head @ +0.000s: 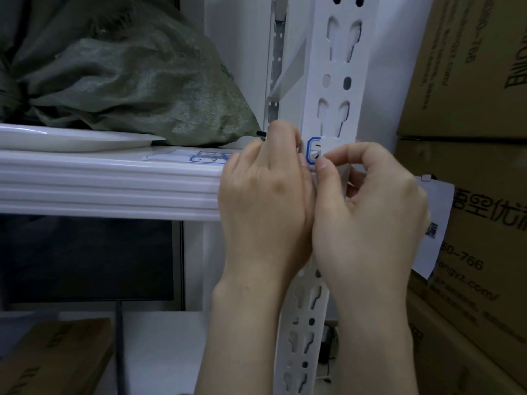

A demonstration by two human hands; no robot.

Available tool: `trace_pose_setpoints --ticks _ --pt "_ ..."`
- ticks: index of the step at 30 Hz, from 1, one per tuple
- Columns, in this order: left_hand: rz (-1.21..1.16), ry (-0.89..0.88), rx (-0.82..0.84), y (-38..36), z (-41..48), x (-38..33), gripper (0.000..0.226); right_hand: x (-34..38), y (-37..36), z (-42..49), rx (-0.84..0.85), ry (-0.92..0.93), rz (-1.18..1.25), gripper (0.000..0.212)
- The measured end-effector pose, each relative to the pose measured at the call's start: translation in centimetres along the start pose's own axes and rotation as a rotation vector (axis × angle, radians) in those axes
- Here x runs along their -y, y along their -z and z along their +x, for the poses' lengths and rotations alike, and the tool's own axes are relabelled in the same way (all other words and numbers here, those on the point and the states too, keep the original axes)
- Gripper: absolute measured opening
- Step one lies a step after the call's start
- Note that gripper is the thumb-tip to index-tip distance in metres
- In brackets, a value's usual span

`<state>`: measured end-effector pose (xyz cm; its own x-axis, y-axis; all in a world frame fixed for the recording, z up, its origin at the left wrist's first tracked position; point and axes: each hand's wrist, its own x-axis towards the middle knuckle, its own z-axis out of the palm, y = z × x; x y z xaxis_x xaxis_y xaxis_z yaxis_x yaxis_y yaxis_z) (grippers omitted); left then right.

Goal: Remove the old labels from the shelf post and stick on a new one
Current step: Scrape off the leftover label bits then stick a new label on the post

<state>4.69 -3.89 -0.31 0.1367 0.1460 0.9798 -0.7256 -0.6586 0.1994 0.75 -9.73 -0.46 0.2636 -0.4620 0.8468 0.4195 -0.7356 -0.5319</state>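
Shelf post [336,89]: white, slotted, upright.
Label [313,151]: blue-bordered, on the post at shelf level.
Right hand [370,201]: pinching the label.
Left hand [265,195]: curled against the post; grip unclear.
Shelf [99,181]: white, carries green sack [142,81].
Cardboard boxes [470,81]: stacked right.

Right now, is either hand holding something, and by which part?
The right hand pinches the blue-bordered label on the shelf post near its lower right corner. Whether the left hand holds anything cannot be told.
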Motion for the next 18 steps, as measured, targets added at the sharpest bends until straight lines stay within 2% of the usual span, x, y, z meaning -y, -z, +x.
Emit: trace_pose_setpoints --ticks 8,14,18 --pt "0.008 0.015 0.003 -0.1 0.0 0.1 0.004 0.2 0.1 0.0 0.053 -0.007 -0.034 0.008" --pt "0.011 -0.007 0.038 0.2 0.0 0.1 0.003 -0.8 0.6 0.7 0.007 -0.122 0.195 0.008" --pt "-0.033 0.009 0.071 0.8 0.1 -0.1 0.006 -0.8 0.6 0.5 0.031 -0.143 0.252 0.008"
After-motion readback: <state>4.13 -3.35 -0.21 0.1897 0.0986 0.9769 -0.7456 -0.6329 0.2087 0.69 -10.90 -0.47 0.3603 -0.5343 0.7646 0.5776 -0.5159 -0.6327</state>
